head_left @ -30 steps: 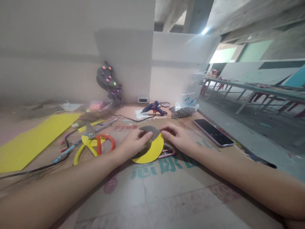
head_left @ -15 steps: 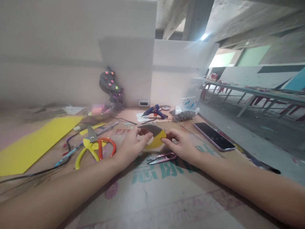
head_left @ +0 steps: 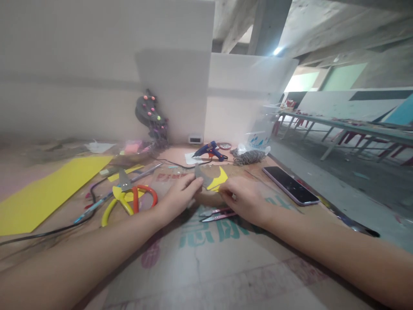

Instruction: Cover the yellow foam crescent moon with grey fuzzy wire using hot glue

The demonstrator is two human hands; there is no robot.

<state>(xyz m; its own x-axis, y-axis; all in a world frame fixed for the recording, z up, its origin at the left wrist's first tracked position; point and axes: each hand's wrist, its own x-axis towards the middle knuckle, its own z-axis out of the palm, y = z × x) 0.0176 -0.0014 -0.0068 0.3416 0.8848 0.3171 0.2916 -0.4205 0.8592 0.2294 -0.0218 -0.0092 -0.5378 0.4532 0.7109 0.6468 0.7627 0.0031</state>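
My left hand [head_left: 178, 196] and my right hand [head_left: 242, 196] meet at the middle of the table, and together they pinch a small yellow and grey foam piece [head_left: 213, 178]. The piece stands tilted up off the table between my fingertips, its grey part to the left and a yellow sliver to the right. Small pink thread snips [head_left: 218, 213] lie on the cardboard [head_left: 226, 258] just below my hands.
Yellow-and-orange scissors [head_left: 129, 197] and a black cable [head_left: 48, 232] lie to the left, next to a big yellow sheet [head_left: 45, 189]. A blue glue gun [head_left: 209, 150] and grey yarn [head_left: 247, 157] sit at the back. A phone [head_left: 289, 185] lies right, near the table edge.
The foam piece lay flat over the snips a second ago; both hands have lifted and tilted it up, uncovering the snips. The hands moved slightly away from me.
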